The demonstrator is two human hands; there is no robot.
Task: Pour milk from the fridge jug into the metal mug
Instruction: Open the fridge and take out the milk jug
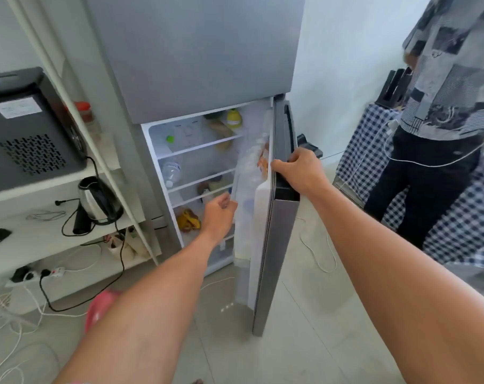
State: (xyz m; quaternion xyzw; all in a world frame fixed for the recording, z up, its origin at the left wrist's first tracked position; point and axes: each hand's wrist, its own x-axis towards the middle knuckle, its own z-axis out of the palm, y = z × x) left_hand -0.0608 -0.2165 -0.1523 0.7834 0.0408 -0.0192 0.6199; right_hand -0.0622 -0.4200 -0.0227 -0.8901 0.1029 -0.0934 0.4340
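The fridge (196, 59) stands ahead of me. Its lower door (274, 217) hangs open at its right. A shelf unit (69, 178) stands left of the fridge, carrying a kettle (98, 200). A covered table (373, 151) sits right of the fridge.

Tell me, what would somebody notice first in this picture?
Two bare arms stretch out from the bottom: the right hand grips the edge of the open fridge door in the middle, and the left hand reaches toward the lit shelves. A kettle sits on the white rack to the left, and another person in a patterned shirt stands at the right.
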